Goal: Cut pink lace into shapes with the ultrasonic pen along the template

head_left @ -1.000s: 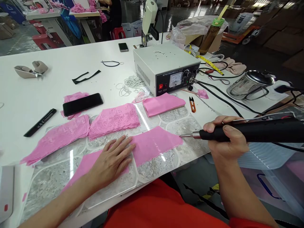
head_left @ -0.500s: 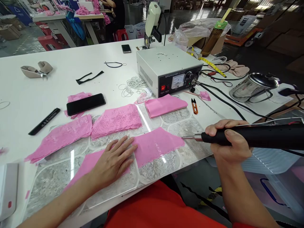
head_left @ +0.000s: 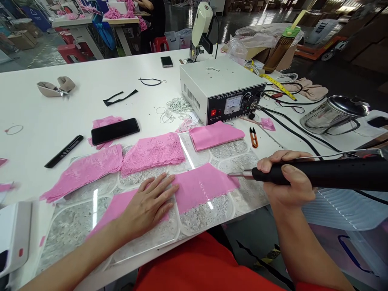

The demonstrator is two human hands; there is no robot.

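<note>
My left hand (head_left: 151, 204) lies flat, fingers stretched out, on a pink fabric piece (head_left: 117, 210) near the table's front edge. Its fingertips reach the left edge of a second pink fabric piece (head_left: 200, 188). Wrapped round the thick black handle of an ultrasonic welding pen (head_left: 321, 174) is my right hand (head_left: 289, 178). The pen's thin metal tip is at the upper right edge of that second piece; exact contact is hard to make out. Two lace piles, the left one (head_left: 87, 169) and the middle one (head_left: 154, 153), lie behind, with a folded pink stack (head_left: 216, 135) to their right.
A grey control box (head_left: 224, 87) with a dial stands behind the fabric, with black cables (head_left: 291, 127) running right. Orange thread snips (head_left: 254, 137), a phone (head_left: 115, 131), a black marker-like stick (head_left: 64, 151) and a glass pot (head_left: 333, 115) lie around. A person (head_left: 151, 20) sits farther back.
The pen tip has moved slightly left and up along the edge of the right fabric piece. My left hand stays in place on the fabric. The whole view has shifted a little.
</note>
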